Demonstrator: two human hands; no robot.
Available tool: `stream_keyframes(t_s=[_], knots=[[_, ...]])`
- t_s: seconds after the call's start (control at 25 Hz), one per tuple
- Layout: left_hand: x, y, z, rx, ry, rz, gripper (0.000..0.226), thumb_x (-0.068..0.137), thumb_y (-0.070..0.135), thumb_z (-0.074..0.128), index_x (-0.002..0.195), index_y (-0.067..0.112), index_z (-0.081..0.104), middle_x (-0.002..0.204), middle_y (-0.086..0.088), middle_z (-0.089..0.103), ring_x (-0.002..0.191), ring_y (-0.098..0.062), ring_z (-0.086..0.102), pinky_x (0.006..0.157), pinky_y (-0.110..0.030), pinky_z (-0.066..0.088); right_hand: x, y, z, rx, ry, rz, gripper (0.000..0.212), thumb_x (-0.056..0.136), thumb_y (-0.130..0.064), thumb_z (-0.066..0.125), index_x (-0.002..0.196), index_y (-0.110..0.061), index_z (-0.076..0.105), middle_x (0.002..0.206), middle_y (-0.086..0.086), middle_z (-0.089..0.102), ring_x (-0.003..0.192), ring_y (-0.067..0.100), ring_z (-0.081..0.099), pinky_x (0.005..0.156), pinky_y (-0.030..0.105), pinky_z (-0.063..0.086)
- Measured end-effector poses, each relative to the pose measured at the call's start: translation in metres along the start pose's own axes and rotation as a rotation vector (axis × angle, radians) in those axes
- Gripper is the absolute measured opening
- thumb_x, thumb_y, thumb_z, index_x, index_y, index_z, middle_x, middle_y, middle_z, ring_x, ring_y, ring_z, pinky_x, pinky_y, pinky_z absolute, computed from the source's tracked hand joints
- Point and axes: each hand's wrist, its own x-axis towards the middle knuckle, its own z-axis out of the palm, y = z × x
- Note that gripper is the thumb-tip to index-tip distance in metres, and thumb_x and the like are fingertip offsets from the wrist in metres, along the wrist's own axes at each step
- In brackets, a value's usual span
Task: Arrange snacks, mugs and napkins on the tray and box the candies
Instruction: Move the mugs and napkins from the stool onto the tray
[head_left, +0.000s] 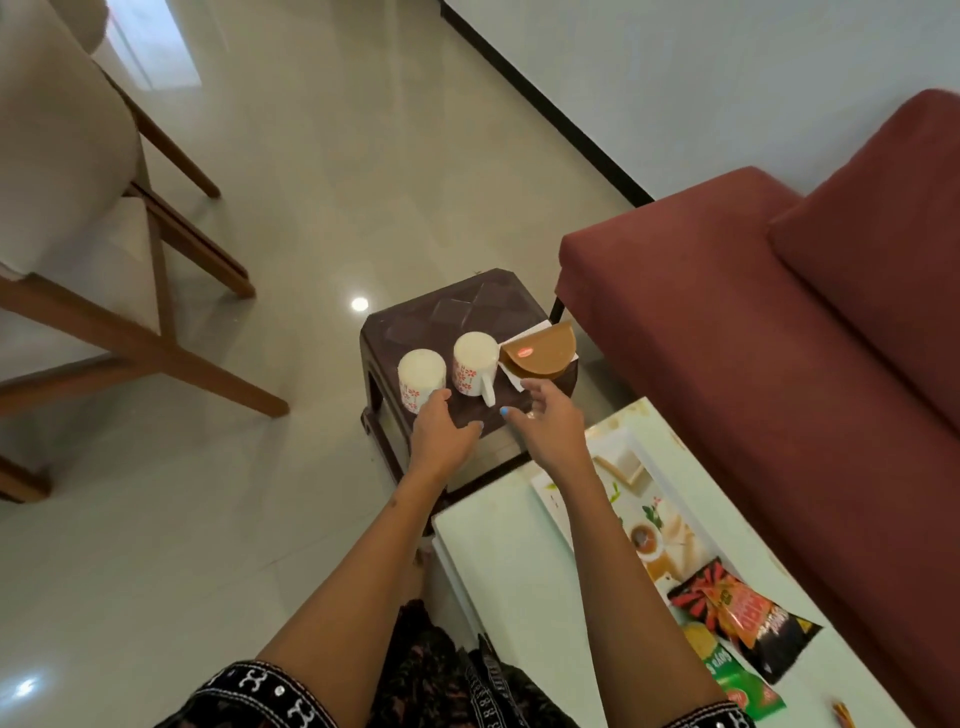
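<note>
Two white mugs with red flower prints stand on a dark brown plastic stool (462, 306): the left mug (421, 381) and the right mug (472, 364), whose handle points toward me. My left hand (444, 436) is open, fingertips just beside the left mug. Near the right mug's handle, my right hand (550, 423) hovers open and holds nothing. A brown half-round candy box (540, 351) lies on white napkins (511, 376) at the stool's right edge. On the white table, a printed tray (587, 499) carries a black-red snack packet (743, 618) and a green packet (737, 680).
A maroon sofa (753, 322) runs along the right side, close to the stool and the white table (519, 577). A wooden-legged chair (93, 249) stands at the left on the glossy tiled floor (311, 156). A small orange item (844, 714) lies at the table's near right.
</note>
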Motion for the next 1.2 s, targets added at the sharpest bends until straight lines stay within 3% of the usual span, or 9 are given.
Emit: stream_keyframes(t_s=[0.08, 0.2, 0.48, 0.6, 0.8, 1.2], knots=[[0.027, 0.004, -0.006, 0.113, 0.015, 0.044, 0.065, 0.079, 0.018, 0.067, 0.136, 0.010, 0.037, 0.139, -0.012, 0.045, 0.126, -0.028, 0.044, 0.099, -0.039, 0.042, 0.029, -0.006, 0.012, -0.075, -0.026, -0.001, 0.055, 0.080, -0.027, 0.070, 0.131, -0.016, 0.050, 0.133, 0.004, 0.057, 0.121, 0.021, 0.052, 0.098, 0.035, 0.046], [0.071, 0.001, -0.014, 0.326, 0.007, 0.080, 0.071, 0.075, 0.014, 0.070, 0.137, 0.011, 0.035, 0.141, -0.012, 0.043, 0.130, -0.031, 0.040, 0.104, -0.043, 0.041, 0.074, -0.011, 0.031, -0.229, -0.091, -0.018, 0.063, 0.078, -0.025, 0.072, 0.134, -0.014, 0.046, 0.135, 0.006, 0.053, 0.123, 0.024, 0.049, 0.097, 0.034, 0.041], [0.156, -0.014, -0.026, 0.777, -0.243, 0.135, 0.089, 0.075, 0.017, 0.073, 0.143, 0.030, 0.019, 0.156, -0.011, 0.013, 0.143, -0.039, 0.010, 0.112, -0.053, 0.025, 0.154, -0.015, 0.080, -0.614, -0.250, -0.084, 0.072, 0.081, -0.018, 0.069, 0.143, -0.021, 0.032, 0.154, 0.010, 0.026, 0.138, 0.031, 0.028, 0.103, 0.044, 0.038], [0.174, -0.025, -0.024, 0.793, -0.344, 0.137, 0.089, 0.075, 0.015, 0.074, 0.143, 0.032, 0.019, 0.156, -0.010, 0.012, 0.143, -0.038, 0.011, 0.110, -0.054, 0.029, 0.174, -0.011, 0.093, -0.675, -0.289, -0.065, 0.070, 0.083, -0.019, 0.066, 0.143, -0.027, 0.030, 0.155, 0.010, 0.021, 0.137, 0.035, 0.026, 0.103, 0.044, 0.038], [0.198, -0.026, -0.027, 0.750, -0.382, 0.153, 0.086, 0.072, 0.011, 0.076, 0.141, 0.026, 0.028, 0.142, -0.010, 0.033, 0.126, -0.032, 0.035, 0.099, -0.045, 0.045, 0.195, -0.004, 0.109, -0.629, -0.281, 0.005, 0.079, 0.079, -0.025, 0.071, 0.144, -0.030, 0.027, 0.155, 0.009, 0.022, 0.136, 0.035, 0.030, 0.105, 0.045, 0.038], [0.207, -0.022, -0.026, 0.799, -0.425, 0.133, 0.086, 0.069, 0.013, 0.078, 0.140, 0.023, 0.031, 0.139, -0.010, 0.039, 0.124, -0.033, 0.041, 0.098, -0.043, 0.046, 0.208, -0.001, 0.112, -0.662, -0.298, 0.008, 0.084, 0.067, -0.025, 0.080, 0.138, -0.031, 0.036, 0.141, 0.007, 0.038, 0.119, 0.033, 0.048, 0.093, 0.043, 0.048]])
